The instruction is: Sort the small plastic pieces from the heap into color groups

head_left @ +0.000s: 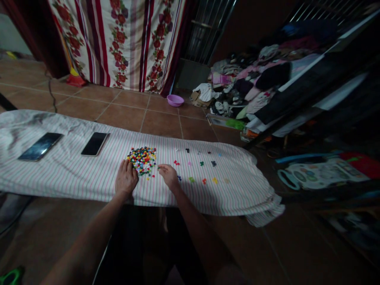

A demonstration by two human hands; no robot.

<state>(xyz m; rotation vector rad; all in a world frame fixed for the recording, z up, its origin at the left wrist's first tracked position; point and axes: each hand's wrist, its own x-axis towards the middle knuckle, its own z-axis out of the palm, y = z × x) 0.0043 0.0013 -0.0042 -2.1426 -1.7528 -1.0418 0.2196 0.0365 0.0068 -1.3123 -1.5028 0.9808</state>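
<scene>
A pile of small many-coloured bead-like pieces (142,158) lies on a striped cloth (97,174). My left hand (127,177) rests flat at the pile's lower left edge, its fingers stretched out and touching pieces there. Just right of the pile, my right hand (168,175) pinches a tiny piece that looks green (158,168) between thumb and fingertips. Farther right, little groups sorted by colour sit in rough rows, among them a red group (176,162), a black group (187,150), a yellow group (214,180) and a dark blue group (179,178) partly beside my right hand.
Two phones, a larger one (40,146) and a smaller one (95,144), lie on the cloth to the left. Beyond its far edge are a purple basin (175,100) on the tiled floor and a floral curtain (118,43). Heaped clothes (246,83) stand at the back right.
</scene>
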